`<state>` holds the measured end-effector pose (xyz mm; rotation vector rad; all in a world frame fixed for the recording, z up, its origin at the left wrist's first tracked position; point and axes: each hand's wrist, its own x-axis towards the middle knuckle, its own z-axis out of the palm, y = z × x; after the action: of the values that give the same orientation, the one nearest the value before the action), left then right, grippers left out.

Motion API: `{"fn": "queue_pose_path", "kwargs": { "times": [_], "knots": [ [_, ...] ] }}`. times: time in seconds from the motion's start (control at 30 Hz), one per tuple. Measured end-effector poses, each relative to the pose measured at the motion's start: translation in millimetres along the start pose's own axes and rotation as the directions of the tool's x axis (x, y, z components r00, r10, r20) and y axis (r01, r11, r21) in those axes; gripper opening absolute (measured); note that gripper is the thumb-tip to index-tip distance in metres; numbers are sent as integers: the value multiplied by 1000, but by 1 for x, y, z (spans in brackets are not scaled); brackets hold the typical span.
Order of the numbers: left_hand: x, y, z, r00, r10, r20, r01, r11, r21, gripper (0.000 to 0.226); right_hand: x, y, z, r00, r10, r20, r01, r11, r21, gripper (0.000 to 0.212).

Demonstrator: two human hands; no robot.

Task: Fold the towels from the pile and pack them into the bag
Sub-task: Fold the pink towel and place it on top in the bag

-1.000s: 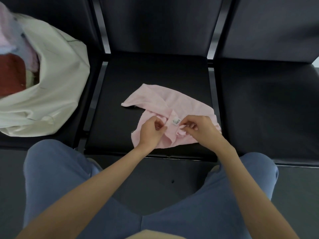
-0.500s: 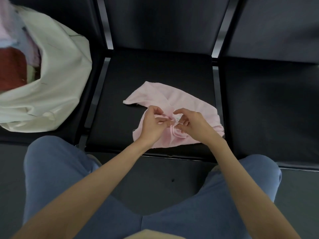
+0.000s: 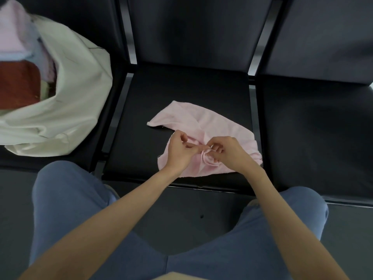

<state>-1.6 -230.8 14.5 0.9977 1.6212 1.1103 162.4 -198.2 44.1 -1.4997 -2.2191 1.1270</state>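
A crumpled pink towel [image 3: 203, 122] lies on the middle black seat [image 3: 157, 102], near its front edge. My left hand [image 3: 179, 152] and my right hand [image 3: 230, 152] meet over the towel's bunched near part, and each pinches a fold of the pink cloth between thumb and fingers. A cream cloth bag [image 3: 66, 98] slumps on the left seat with its mouth open. Inside the bag I see a dark red towel [image 3: 18, 85], a pink one [image 3: 12, 31] and a pale blue one.
Black seats stand in a row, with another seat [image 3: 314, 134] to the right and dark backrests behind. Metal gaps separate the seats. My knees in blue trousers [image 3: 66, 199] sit just before the seat's front edge, above a dark floor.
My two hands have come closer together over the towel's bunched middle. The white label that showed between them is now hidden. The towel's far part lies as before.
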Motion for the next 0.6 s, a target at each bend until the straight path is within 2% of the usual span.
{"fn": "queue_pose_path", "kwargs": {
  "times": [0.1, 0.23, 0.3, 0.37, 0.4, 0.47, 0.6],
  "knots": [
    [-2, -2, -3, 999, 16, 41, -17, 1000, 26, 37, -3, -4, -8, 994, 2, -107, 1, 1000, 28, 11],
    [-11, -4, -23, 951, 109, 288, -189, 945, 268, 33, -13, -14, -24, 964, 12, -266, 24, 991, 134, 7],
    [-12, -8, -34, 941, 137, 309, -252, 894, 372, 9, -19, -17, -31, 945, 23, -327, 30, 987, 155, 6],
    [-12, -11, -44, 948, 184, 258, -282, 862, 421, 28, -24, -19, -36, 917, 57, -396, 24, 980, 197, 7],
    [-11, -12, -51, 952, 189, 239, -278, 860, 427, 28, -26, -20, -39, 898, 76, -434, 26, 974, 223, 8],
    [-11, -14, -68, 955, 202, 216, -281, 848, 449, 10, -31, -22, -46, 851, 105, -514, 33, 967, 251, 7],
    [-9, -7, -96, 970, 236, 53, -232, 844, 483, 16, -37, -33, -61, 756, 137, -640, 82, 950, 300, 6]
  ]
}}
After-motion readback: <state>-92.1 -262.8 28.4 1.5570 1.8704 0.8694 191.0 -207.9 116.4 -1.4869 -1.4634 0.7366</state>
